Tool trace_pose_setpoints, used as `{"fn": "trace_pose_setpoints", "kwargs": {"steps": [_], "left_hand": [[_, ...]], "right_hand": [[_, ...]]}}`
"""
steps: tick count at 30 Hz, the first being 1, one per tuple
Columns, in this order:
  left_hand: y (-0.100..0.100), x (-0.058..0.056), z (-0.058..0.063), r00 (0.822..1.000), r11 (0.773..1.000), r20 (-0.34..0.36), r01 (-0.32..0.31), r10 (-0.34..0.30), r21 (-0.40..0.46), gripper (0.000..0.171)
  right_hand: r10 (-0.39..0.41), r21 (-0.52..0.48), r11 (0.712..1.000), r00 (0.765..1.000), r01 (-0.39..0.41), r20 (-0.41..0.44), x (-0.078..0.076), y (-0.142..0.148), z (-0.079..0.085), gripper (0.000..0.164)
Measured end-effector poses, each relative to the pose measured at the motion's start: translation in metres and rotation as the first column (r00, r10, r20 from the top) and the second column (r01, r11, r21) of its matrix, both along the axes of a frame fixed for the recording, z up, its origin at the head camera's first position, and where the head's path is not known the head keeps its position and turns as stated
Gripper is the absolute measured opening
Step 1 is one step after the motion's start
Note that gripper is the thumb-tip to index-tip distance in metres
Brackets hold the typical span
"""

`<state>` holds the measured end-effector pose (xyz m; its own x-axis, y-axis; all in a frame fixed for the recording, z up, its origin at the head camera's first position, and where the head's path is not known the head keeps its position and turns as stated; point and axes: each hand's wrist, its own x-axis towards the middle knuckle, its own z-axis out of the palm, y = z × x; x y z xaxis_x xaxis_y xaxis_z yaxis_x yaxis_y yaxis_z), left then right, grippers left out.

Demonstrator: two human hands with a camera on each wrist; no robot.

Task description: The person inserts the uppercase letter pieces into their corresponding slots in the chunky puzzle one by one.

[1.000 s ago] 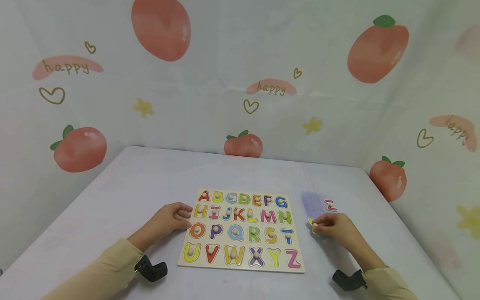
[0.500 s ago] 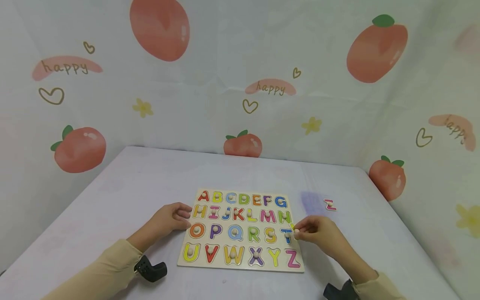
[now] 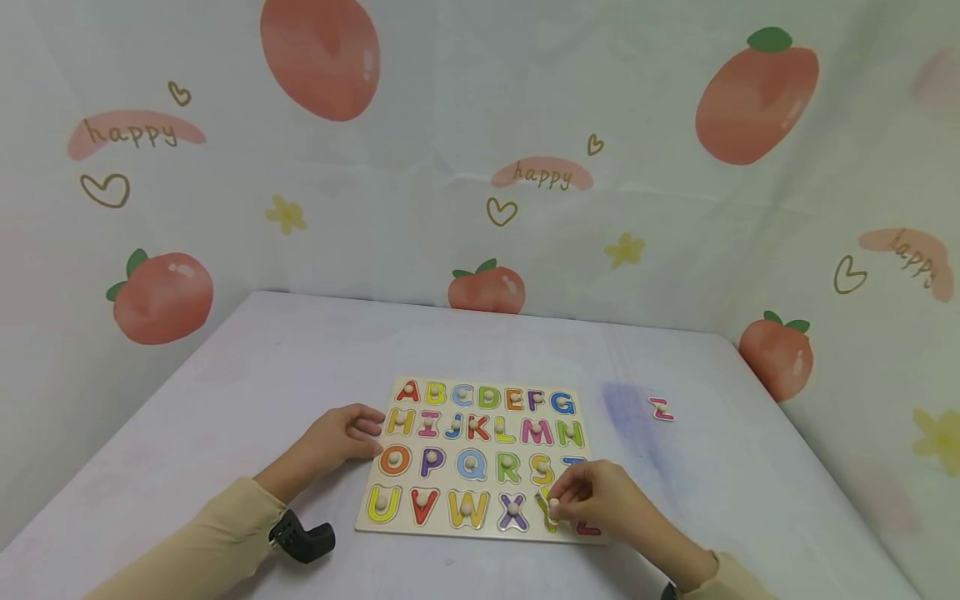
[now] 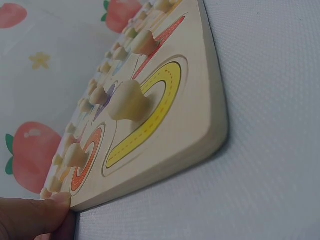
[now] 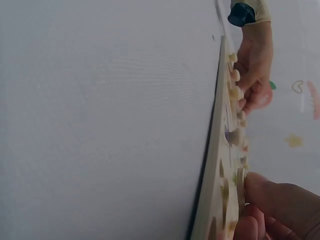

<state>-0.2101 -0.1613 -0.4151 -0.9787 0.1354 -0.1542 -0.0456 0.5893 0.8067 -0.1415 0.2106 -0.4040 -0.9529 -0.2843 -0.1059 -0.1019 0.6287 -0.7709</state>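
Observation:
A wooden alphabet puzzle board (image 3: pixel 487 537) lies on the table, its letter pieces bearing round knobs. My right hand (image 3: pixel 600 500) pinches the yellow letter Y piece (image 3: pixel 542 502) by its knob, low over the Y slot in the bottom row. In the right wrist view the thin piece (image 5: pixel 241 192) appears edge-on, close above the board. My left hand (image 3: pixel 341 435) rests against the board's left edge; its thumb (image 4: pixel 47 212) touches the edge in the left wrist view. The pink Z slot (image 3: pixel 588 528) is partly covered by my right hand.
A pink letter Z piece (image 3: pixel 662 408) with a knob lies on the white tabletop (image 3: pixel 465 337), right of the board. A printed fruit backdrop (image 3: pixel 420 217) stands behind the table.
My right hand has carried the yellow Y piece from the table right of the board, leftward and nearer to me, over the bottom row. The left hand has stayed put.

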Motion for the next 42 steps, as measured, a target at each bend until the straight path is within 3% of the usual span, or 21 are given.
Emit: {"fn": "trace_pose_setpoints", "kwargs": {"steps": [11,22,31,36,42], "left_hand": [[-0.001,-0.003,-0.001,1.000,1.000,-0.008,0.013,-0.013,-0.008,0.048],[0.000,-0.002,-0.001,1.000,1.000,-0.002,0.002,-0.002,-0.010,0.048],[0.000,-0.001,-0.002,1.000,1.000,0.001,-0.002,0.002,-0.006,0.048],[0.001,-0.001,-0.001,1.000,1.000,0.007,-0.001,0.001,-0.003,0.048],[0.001,0.000,0.001,1.000,1.000,0.009,-0.005,0.005,-0.010,0.049]], "right_hand": [[0.072,0.034,0.997,0.997,-0.071,-0.031,-0.001,-0.003,-0.004,0.017],[0.093,0.060,0.994,0.996,-0.093,-0.012,-0.001,-0.006,-0.004,0.014],[0.109,0.066,0.992,0.994,-0.109,-0.010,-0.002,-0.004,-0.001,0.020],[0.063,0.028,0.998,0.998,-0.063,0.009,-0.004,0.004,0.005,0.021],[-0.066,0.012,0.998,0.998,0.066,-0.022,-0.018,0.024,0.023,0.021]]}}
